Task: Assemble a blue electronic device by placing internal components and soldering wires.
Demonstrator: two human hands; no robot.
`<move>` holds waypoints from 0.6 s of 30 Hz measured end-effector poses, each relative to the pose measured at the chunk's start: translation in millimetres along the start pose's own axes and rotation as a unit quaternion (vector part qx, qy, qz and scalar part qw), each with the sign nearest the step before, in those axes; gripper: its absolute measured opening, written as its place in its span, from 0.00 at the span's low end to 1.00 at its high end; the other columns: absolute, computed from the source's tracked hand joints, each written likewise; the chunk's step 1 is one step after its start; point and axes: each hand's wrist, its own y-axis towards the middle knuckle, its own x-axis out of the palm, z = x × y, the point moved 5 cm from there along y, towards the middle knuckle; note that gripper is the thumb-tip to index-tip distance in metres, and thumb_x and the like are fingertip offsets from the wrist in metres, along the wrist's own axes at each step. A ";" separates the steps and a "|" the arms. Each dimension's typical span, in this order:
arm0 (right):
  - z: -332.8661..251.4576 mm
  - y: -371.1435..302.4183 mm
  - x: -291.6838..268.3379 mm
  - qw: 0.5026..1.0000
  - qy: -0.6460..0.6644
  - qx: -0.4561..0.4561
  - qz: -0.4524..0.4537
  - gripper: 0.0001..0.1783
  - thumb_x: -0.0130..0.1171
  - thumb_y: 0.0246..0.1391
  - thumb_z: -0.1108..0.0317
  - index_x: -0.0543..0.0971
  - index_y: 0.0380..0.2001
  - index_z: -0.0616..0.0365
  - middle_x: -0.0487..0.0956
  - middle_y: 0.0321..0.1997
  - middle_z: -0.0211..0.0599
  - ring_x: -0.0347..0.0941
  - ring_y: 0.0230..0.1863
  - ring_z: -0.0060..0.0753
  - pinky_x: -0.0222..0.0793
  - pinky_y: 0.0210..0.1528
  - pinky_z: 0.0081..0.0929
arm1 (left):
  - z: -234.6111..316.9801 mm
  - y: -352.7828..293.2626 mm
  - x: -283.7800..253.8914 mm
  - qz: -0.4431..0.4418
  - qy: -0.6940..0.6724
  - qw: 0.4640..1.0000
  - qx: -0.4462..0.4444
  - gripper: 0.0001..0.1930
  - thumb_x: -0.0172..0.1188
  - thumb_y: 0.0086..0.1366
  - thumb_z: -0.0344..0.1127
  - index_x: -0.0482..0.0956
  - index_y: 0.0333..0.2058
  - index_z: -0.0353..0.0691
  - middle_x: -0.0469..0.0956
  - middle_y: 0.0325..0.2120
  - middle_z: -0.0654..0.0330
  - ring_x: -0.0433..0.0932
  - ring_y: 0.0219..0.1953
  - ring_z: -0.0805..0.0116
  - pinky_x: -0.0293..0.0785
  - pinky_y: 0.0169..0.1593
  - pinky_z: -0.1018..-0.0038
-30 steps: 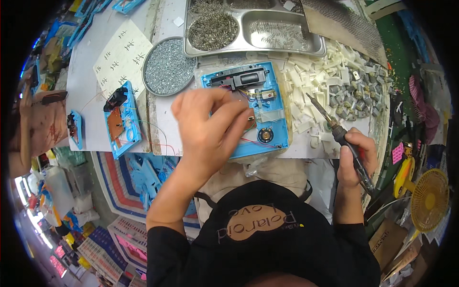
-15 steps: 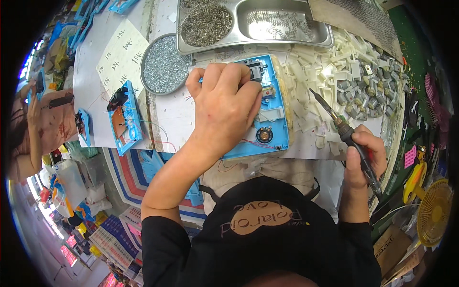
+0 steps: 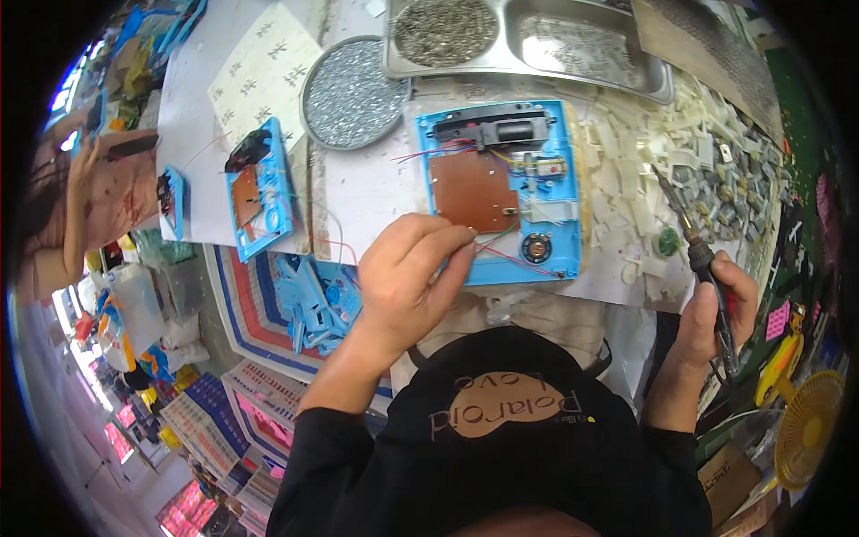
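Observation:
A blue plastic housing (image 3: 497, 266) lies open-side up in front of me. Inside it sit a brown circuit board (image 3: 470, 190), a black mechanism (image 3: 519, 132) along the top, a small motor-like part (image 3: 546, 167) and a round speaker (image 3: 537, 248). Thin red and green wires (image 3: 494, 243) run beside the board's lower edge. My left hand (image 3: 412, 277) is at the housing's lower left corner, fingertips pinched by those wires; what they hold, if anything, is too small to make out. In my right hand (image 3: 702, 331) is a soldering iron (image 3: 701, 255), its tip raised up and left over white parts.
A round tray of small screws (image 3: 309, 107) and a steel tray (image 3: 671, 85) with springs stand at the back. White plastic pieces (image 3: 617, 197) and grey metal parts (image 3: 725, 210) are heaped right. Two more blue housings (image 3: 280, 192) (image 3: 176, 201) sit left, near another person's arm (image 3: 76, 201).
My left hand has drawn back from the housing's upper middle to its lower left corner, uncovering the circuit board. The soldering iron stays in my right hand. The whole view has shifted.

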 end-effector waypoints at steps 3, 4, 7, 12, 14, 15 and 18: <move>1.0 0.2 8.7 0.999 0.014 0.009 -0.039 0.16 0.64 0.55 0.69 0.76 0.45 0.66 0.72 0.34 0.38 0.64 0.34 0.25 0.59 0.41 0.21 | 3.1 12.0 6.9 0.010 -0.018 1.000 0.016 0.11 0.71 0.53 0.21 0.84 0.37 0.36 0.81 0.32 0.57 0.80 0.30 0.64 0.75 0.32 0.72; 0.2 1.5 11.5 0.999 0.017 0.009 -0.049 0.16 0.64 0.55 0.70 0.76 0.45 0.66 0.72 0.33 0.37 0.64 0.34 0.25 0.59 0.41 0.21 | 8.4 19.7 12.8 -0.002 -0.022 0.999 0.032 0.11 0.71 0.54 0.22 0.84 0.37 0.37 0.81 0.32 0.57 0.80 0.31 0.62 0.76 0.33 0.71; -7.4 3.1 13.4 0.998 0.012 -0.012 -0.065 0.16 0.63 0.56 0.71 0.76 0.45 0.66 0.72 0.33 0.38 0.64 0.34 0.25 0.59 0.40 0.22 | 15.7 34.4 33.6 -0.044 -0.019 0.996 0.071 0.10 0.71 0.55 0.24 0.84 0.37 0.39 0.80 0.34 0.57 0.81 0.33 0.59 0.77 0.34 0.69; -0.1 -5.9 0.1 1.000 -0.012 -0.011 -0.011 0.17 0.63 0.57 0.71 0.76 0.49 0.66 0.77 0.40 0.43 0.73 0.39 0.31 0.67 0.49 0.27 | 11.0 47.5 46.8 -0.104 -0.004 0.991 0.085 0.08 0.69 0.57 0.24 0.84 0.36 0.38 0.81 0.35 0.57 0.81 0.34 0.58 0.78 0.36 0.69; 2.2 -5.8 2.8 1.000 -0.019 0.021 -0.007 0.19 0.63 0.57 0.72 0.77 0.52 0.66 0.79 0.43 0.44 0.75 0.42 0.32 0.69 0.52 0.28 | 2.3 49.7 45.0 -0.080 -0.071 0.993 0.053 0.07 0.68 0.58 0.23 0.84 0.36 0.36 0.82 0.35 0.56 0.82 0.34 0.61 0.78 0.36 0.72; -1.8 -2.0 14.5 0.998 -0.020 0.056 -0.023 0.20 0.64 0.57 0.73 0.77 0.53 0.66 0.79 0.45 0.44 0.76 0.44 0.32 0.70 0.53 0.28 | -1.7 50.2 45.4 -0.068 -0.109 0.991 0.036 0.07 0.68 0.59 0.23 0.84 0.36 0.35 0.82 0.35 0.56 0.83 0.34 0.62 0.78 0.37 0.73; -15.9 17.9 64.8 0.992 0.014 0.027 -0.126 0.25 0.65 0.56 0.78 0.76 0.58 0.62 0.80 0.45 0.40 0.77 0.44 0.27 0.72 0.51 0.25 | -11.5 49.5 48.6 -0.083 -0.175 0.979 -0.057 0.06 0.69 0.58 0.24 0.84 0.34 0.38 0.83 0.31 0.58 0.82 0.30 0.62 0.77 0.33 0.71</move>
